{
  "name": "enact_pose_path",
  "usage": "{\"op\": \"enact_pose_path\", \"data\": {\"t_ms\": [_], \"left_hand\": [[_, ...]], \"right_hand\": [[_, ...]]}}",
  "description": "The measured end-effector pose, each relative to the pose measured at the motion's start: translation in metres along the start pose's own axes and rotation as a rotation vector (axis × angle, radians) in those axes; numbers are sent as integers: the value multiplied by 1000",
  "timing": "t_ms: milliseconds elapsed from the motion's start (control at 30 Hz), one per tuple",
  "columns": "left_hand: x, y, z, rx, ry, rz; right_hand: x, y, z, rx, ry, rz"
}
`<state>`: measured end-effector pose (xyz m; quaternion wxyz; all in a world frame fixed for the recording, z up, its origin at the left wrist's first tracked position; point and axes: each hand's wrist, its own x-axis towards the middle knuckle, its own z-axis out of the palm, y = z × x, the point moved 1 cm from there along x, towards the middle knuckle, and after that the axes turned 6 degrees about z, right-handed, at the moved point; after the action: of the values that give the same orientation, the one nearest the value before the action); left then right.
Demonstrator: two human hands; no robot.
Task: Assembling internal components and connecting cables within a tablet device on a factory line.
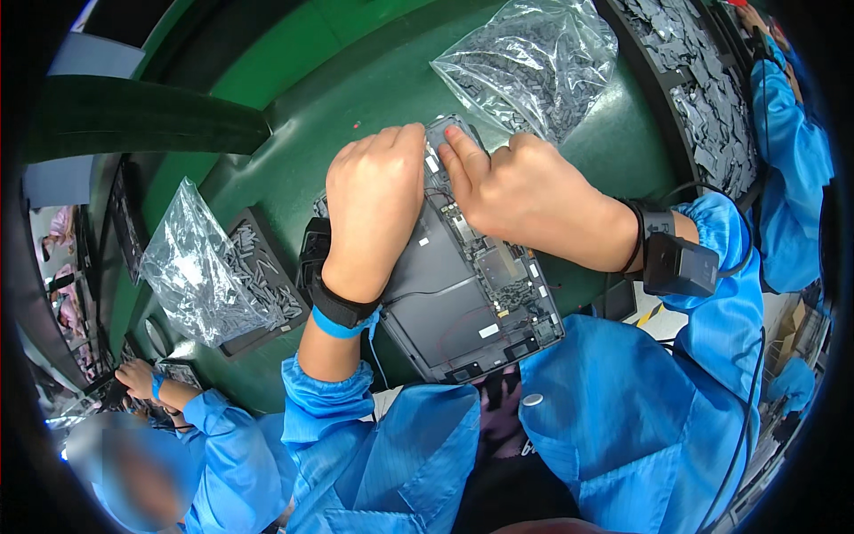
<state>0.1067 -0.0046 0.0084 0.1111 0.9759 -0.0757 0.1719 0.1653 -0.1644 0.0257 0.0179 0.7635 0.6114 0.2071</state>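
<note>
In front of me lies an opened tablet-like device (pixel 438 320), dark grey, slanting away, its circuit board and flat battery-like panels bare. My left hand (pixel 378 191) rests over its far left side, fingers curled inward; the fingertips are hidden, so what they hold does not show. My right hand (pixel 525 196) reaches in from the right, with thumb and forefinger close together on the device's far end and the other fingers folded. Beneath those fingertips is a grey end piece (pixel 445 127) of the device. Thin wires run across the panels.
A clear bag of small grey parts (pixel 538 67) lies beyond my hands. To the right is a dark tray (pixel 669 111) of grey pieces. At left, another clear bag (pixel 200 267) partly covers a parts tray (pixel 283 267). Co-workers in blue sleeves (pixel 233 458) are at both sides.
</note>
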Motion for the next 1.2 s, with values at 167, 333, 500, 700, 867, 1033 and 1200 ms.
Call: {"op": "enact_pose_path", "data": {"t_ms": [167, 333, 500, 700, 867, 1033, 1200], "left_hand": [[-4, -1, 2, -6, 3, -12], [-4, -1, 3, -5, 27, -38], [-1, 1, 1, -14, 33, -54], [-4, -1, 4, -6, 51, -37], [-4, -2, 1, 1, 19, -54], [2, 3, 3, -29, 41, -22], [-4, 0, 2, 14, 18, -47]], "right_hand": [[-3, -5, 6, 3, -9, 3], [-2, -2, 8, 60, -30, 42], [-5, -7, 7, 87, 27, 126], [-4, -6, 14, 150, 46, 135], [2, -20, 10, 100, 83, 246], [-2, -1, 9, 88, 28, 101], [6, -10, 3, 98, 18, 111]]}}
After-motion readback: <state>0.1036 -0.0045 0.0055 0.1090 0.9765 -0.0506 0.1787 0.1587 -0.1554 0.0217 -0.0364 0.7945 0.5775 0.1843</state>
